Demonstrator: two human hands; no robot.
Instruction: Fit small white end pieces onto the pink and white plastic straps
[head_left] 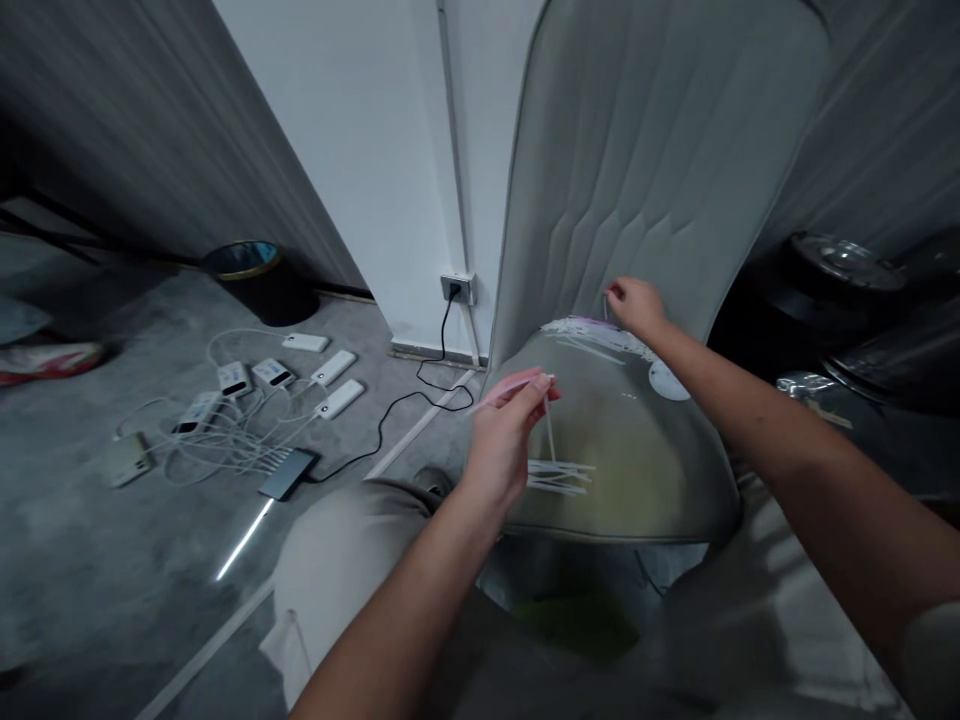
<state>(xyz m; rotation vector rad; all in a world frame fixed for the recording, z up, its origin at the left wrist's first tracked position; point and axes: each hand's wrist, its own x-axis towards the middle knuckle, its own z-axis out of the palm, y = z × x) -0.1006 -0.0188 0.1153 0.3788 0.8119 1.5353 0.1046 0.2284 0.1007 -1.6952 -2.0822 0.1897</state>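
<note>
My left hand [504, 438] is closed in a pinch above the left side of the chair seat. It grips a thin pink strip [504, 388], and a narrow white strip [550, 430] hangs from its fingertips. Farther back, my right hand [636, 305] pinches the end of a thin pale strip [606, 306] over a heap of white and purple strips [592, 328] against the backrest. Several white strips [559, 477] lie in a loose bunch near the seat's front left. A round white disc [667, 381] sits under my right forearm.
A grey padded chair [630, 440] faces me. On the floor at left, several white power banks [341, 398] and tangled cables lead to a charging hub [289, 474]. A black bin [262, 285] stands behind them; a metal-lidded pot [847, 262] is at right.
</note>
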